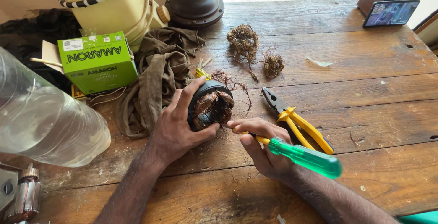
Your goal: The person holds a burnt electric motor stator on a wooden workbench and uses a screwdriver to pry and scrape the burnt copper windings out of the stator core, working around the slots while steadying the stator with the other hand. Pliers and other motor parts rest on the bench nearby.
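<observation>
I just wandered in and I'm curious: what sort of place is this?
Probably a small electrical repair bench: a motor stator with copper windings, pulled wire clumps, pliers and a screwdriver on a worn wooden table.

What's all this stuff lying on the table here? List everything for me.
motor stator: 1, dark, coppery windings, centre
screwdriver: 1, green handle, by stator
pliers: 1, yellow grips, right of stator
wire tangles: 2, brown, centre rear
cloth: 1, brown, left of stator
box: 1, green, left
mixer base: 1, cream, rear left
plastic bottle: 1, clear, left edge
phone: 1, rear right
table: 1, wooden
left hand: grips stator
right hand: holds screwdriver
</observation>
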Available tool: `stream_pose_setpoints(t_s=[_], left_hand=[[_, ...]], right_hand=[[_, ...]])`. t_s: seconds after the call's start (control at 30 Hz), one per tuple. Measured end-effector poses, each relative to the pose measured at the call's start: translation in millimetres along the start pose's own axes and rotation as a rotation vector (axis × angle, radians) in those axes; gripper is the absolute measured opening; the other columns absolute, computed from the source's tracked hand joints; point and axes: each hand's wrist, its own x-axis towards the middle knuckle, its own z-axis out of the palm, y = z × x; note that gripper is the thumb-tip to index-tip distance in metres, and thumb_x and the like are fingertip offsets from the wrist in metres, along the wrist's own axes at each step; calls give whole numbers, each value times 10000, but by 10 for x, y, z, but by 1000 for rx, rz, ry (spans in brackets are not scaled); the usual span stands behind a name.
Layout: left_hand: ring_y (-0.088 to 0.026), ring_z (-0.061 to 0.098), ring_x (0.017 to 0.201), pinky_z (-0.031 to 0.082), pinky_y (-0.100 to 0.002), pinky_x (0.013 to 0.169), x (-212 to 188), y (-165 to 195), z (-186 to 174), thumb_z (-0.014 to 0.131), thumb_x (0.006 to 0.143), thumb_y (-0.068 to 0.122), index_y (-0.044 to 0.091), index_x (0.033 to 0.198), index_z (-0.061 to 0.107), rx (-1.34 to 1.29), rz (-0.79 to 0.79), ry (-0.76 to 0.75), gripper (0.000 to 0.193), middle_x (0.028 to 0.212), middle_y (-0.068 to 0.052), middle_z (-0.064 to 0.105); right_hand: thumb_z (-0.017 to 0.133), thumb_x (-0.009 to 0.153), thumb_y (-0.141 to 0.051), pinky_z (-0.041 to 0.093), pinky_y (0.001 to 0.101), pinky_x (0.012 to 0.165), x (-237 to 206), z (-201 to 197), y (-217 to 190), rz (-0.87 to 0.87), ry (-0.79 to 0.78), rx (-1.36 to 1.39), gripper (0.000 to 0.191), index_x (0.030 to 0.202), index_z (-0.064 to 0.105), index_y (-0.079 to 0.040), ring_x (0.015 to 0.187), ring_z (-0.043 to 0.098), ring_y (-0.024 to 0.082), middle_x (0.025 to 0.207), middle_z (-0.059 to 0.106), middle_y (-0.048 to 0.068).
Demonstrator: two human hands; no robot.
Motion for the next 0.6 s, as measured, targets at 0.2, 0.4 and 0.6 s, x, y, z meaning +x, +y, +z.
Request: stream_pose_setpoints(t_s=[0.2, 0.4, 0.6], left_hand=[[-344, 708, 1102, 632, -456, 941, 0, -12, -7, 890, 736, 360, 237, 1530, 303, -6, 12, 4, 995, 1265, -188, 583], [-341, 698, 1126, 613, -460, 973, 11, -18, 8, 895, 722, 349, 235, 1533, 307, 2, 32, 19, 1008, 1287, -180, 585], [-342, 692, 1128, 620, -466, 964, 31, -70, 48, 908, 714, 380, 247, 1531, 288, 24, 10, -4, 1035, 1306, -179, 565]], right_hand=[[580, 1075, -133, 600, 378, 1023, -35, 4, 25, 8, -18, 54, 183, 1207, 626, -15, 1153, 762, 279, 1229, 743, 189], [576, 1074, -126, 596, 379, 1027, -36, 12, 67, 12, -11, 54, 184, 1206, 633, -9, 1145, 759, 276, 1220, 743, 183], [578, 1075, -112, 603, 365, 1007, -26, 39, 113, 18, -19, 21, 163, 1189, 629, -7, 1124, 766, 269, 1206, 743, 178]])
